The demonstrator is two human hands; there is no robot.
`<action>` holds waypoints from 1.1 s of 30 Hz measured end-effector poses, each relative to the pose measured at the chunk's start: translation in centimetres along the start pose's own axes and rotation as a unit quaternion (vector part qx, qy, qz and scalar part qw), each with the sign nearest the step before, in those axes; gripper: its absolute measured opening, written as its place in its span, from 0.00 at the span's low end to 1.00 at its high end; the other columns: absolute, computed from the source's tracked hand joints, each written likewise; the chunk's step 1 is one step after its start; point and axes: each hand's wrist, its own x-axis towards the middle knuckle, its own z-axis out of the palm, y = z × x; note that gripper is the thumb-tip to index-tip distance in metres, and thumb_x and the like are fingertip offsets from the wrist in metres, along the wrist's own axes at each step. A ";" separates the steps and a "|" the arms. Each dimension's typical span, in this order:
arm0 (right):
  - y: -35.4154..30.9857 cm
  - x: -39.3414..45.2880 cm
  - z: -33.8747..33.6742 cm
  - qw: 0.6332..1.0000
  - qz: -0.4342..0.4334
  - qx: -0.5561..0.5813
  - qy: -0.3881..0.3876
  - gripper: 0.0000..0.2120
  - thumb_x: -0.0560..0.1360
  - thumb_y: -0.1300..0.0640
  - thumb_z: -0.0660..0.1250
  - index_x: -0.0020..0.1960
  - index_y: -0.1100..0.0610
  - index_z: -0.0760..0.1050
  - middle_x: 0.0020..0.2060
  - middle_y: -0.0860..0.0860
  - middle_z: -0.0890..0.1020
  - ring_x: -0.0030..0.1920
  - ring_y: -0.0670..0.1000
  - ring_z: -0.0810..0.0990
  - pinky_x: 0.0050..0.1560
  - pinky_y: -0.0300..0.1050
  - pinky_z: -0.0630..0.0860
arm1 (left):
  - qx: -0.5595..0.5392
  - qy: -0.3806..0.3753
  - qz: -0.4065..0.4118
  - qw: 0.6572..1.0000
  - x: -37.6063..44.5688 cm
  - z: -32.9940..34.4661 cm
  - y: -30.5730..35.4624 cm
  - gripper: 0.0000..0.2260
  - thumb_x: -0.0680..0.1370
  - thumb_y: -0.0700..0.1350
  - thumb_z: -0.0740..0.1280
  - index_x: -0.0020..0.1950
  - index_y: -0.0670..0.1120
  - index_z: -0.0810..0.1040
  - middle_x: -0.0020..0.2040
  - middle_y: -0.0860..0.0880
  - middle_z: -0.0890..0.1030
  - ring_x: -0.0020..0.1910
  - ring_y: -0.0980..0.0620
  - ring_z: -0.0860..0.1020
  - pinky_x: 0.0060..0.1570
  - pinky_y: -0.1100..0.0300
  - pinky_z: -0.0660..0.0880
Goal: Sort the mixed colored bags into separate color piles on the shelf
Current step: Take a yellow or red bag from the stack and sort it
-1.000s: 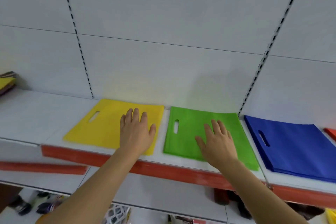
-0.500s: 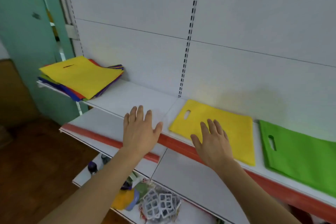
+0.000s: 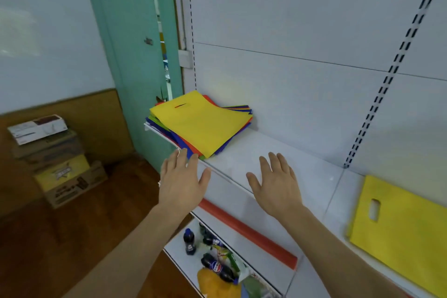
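Both hands reach forward over the white shelf (image 3: 278,152) with palms down and nothing in them. The left hand (image 3: 181,181) has its fingers (image 3: 180,159) straight and a little spread, their tips just short of the near corner of the mixed pile of bags (image 3: 200,126); whether they touch it cannot be told. The right hand (image 3: 275,186) is likewise flat, fingers straight and apart, above the bare shelf to the right of the pile and well apart from it. The pile lies at the left end of the shelf against the back panel, a yellow bag with a slot handle on top and blue, orange and green edges fanning out beneath. A single yellow bag (image 3: 406,232) lies flat farther right along the shelf. An orange strip (image 3: 246,232) runs along the shelf's front edge. Below, a lower shelf holds dark drink bottles (image 3: 189,242). Cardboard boxes (image 3: 55,164) are stacked on the wooden floor at left, beside a green door frame (image 3: 135,55).
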 end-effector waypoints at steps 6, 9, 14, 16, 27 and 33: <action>-4.7 8.6 2.4 1.000 -0.016 0.015 0.001 0.35 0.85 0.34 0.50 0.83 0.56 0.61 0.83 0.59 0.60 0.84 0.60 0.53 0.82 0.57 0.56 | 0.008 0.011 -0.026 1.000 7.9 -0.1 -5.0 0.29 0.85 0.65 0.50 0.80 0.50 0.68 0.81 0.46 0.67 0.82 0.43 0.60 0.81 0.43 0.58; -6.6 11.4 3.7 1.000 -0.021 0.008 -0.016 0.35 0.84 0.33 0.49 0.83 0.55 0.60 0.83 0.58 0.60 0.84 0.59 0.54 0.81 0.57 0.57 | 0.003 -0.001 -0.022 1.000 10.3 1.1 -7.1 0.29 0.85 0.65 0.50 0.80 0.51 0.68 0.81 0.46 0.66 0.82 0.44 0.60 0.81 0.44 0.58; -9.1 16.1 5.3 1.000 -0.011 0.008 -0.026 0.37 0.84 0.32 0.48 0.84 0.54 0.58 0.84 0.57 0.57 0.84 0.59 0.50 0.82 0.59 0.55 | -0.017 0.000 0.001 1.000 15.4 2.9 -10.4 0.29 0.85 0.64 0.52 0.79 0.49 0.69 0.81 0.46 0.67 0.82 0.44 0.61 0.81 0.43 0.58; -10.0 17.6 5.9 1.000 0.000 0.002 -0.030 0.38 0.83 0.30 0.47 0.84 0.53 0.58 0.84 0.57 0.56 0.85 0.59 0.49 0.83 0.60 0.54 | -0.016 0.001 0.017 1.000 17.5 4.0 -11.7 0.29 0.85 0.64 0.53 0.80 0.49 0.69 0.81 0.45 0.67 0.82 0.43 0.60 0.81 0.42 0.58; -13.9 19.5 7.7 0.990 0.103 -0.046 -0.089 0.32 0.83 0.31 0.45 0.83 0.44 0.58 0.84 0.49 0.58 0.84 0.55 0.52 0.82 0.61 0.51 | 0.044 -0.024 0.182 0.982 27.5 7.9 -16.1 0.36 0.82 0.69 0.47 0.79 0.46 0.68 0.81 0.39 0.64 0.82 0.39 0.55 0.81 0.39 0.50; -14.6 17.5 6.9 0.975 0.204 -0.066 -0.054 0.28 0.83 0.31 0.50 0.77 0.40 0.68 0.81 0.49 0.65 0.82 0.57 0.56 0.80 0.60 0.56 | 0.086 -0.045 0.261 0.960 28.0 9.0 -15.6 0.38 0.82 0.68 0.39 0.80 0.46 0.68 0.81 0.39 0.65 0.82 0.38 0.56 0.80 0.37 0.47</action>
